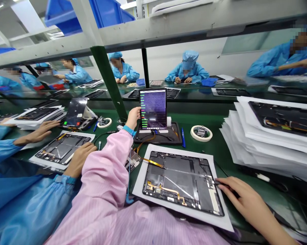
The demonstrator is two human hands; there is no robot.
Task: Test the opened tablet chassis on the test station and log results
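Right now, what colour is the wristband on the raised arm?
The wristband is blue; head view.

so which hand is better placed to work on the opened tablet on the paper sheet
Right, most likely: the right hand is at the opened tablet's edge with a slim dark tool, while the left hand is up at the upright lit screen, away from it.

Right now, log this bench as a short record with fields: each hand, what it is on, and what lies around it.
Left hand: on the edge of an upright tablet showing a purple screen with green bars.
Right hand: holding a slim dark tool at an opened tablet housing.
Housing: on a white sheet, gold flex cable inside.
Left wrist: blue strap.
Co-worker: blue-sleeved hand on another opened housing.
Bench: tape roll, blue pen, stacked housings.
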